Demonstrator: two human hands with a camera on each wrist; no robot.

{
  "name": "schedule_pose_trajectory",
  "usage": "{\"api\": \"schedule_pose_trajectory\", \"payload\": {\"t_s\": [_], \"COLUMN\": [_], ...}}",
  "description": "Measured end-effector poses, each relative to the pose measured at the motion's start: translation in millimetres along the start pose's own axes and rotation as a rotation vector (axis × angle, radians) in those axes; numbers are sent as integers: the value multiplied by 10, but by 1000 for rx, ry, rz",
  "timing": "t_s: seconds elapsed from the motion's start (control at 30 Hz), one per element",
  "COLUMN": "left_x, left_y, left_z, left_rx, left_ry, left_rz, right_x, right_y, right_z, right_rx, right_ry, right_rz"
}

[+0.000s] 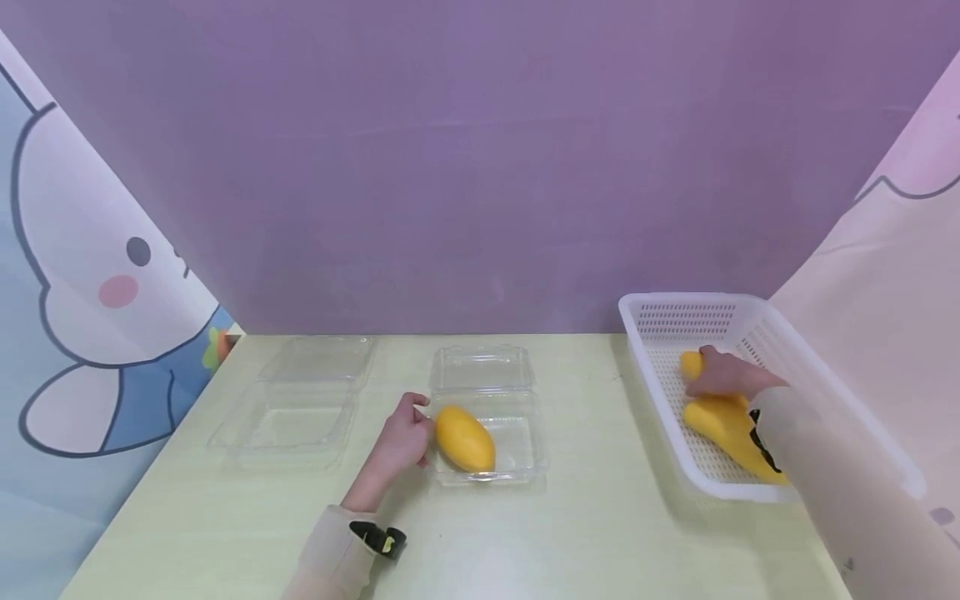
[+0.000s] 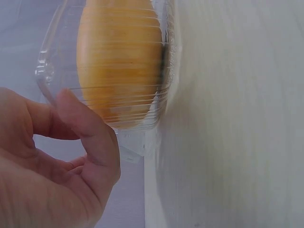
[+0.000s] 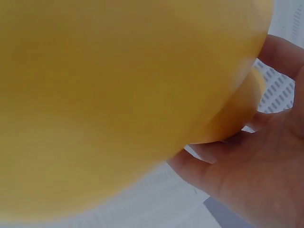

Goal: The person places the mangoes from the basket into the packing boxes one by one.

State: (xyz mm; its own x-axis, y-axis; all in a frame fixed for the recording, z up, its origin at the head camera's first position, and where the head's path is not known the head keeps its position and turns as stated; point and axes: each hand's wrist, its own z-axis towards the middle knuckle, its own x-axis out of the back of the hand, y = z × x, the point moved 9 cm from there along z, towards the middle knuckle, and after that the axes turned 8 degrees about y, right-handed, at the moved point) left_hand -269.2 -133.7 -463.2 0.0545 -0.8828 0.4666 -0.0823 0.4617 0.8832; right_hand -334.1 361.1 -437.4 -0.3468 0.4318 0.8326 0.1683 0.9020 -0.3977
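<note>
A clear plastic clamshell box (image 1: pixel 517 442) stands open at the middle of the table, with a yellow mango (image 1: pixel 465 439) lying in its left side. My left hand (image 1: pixel 405 437) pinches the box's left rim between thumb and finger; the left wrist view shows the mango (image 2: pixel 118 57) behind the ribbed clear wall. Inside the white basket at the right, my right hand (image 1: pixel 723 373) grips another mango (image 1: pixel 691 365), its fingers curled around it. In the right wrist view a large mango (image 3: pixel 118 95) close to the camera hides part of the held mango (image 3: pixel 240 109).
The white perforated basket (image 1: pixel 652 400) has raised walls around my right hand, and more yellow mangoes (image 1: pixel 723 429) lie under that forearm. A second clear clamshell box (image 1: pixel 296 421) sits with its lid up on the left. A purple backdrop (image 1: pixel 480 167) rises behind the table.
</note>
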Motion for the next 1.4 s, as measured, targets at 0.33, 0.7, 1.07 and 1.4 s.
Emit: {"api": "schedule_pose_trajectory", "payload": {"t_s": [0.33,0.7,1.07,1.4], "left_x": [-20,-23,1,6], "left_y": [16,-7,-1,14], "left_z": [1,3,-11,-2], "left_rx": [-5,2,5,1], "left_ry": [-3,-5,3,-1], "left_rz": [7,22,14,14], "right_x": [-96,-105,-5,128], "right_y": [-75,-165,-261,-359], "right_z": [41,9,48,-64], "right_rx": [25,81,160,153], "right_ry": [20,51,78,85], "right_rz": [-85,-133,19,76]}}
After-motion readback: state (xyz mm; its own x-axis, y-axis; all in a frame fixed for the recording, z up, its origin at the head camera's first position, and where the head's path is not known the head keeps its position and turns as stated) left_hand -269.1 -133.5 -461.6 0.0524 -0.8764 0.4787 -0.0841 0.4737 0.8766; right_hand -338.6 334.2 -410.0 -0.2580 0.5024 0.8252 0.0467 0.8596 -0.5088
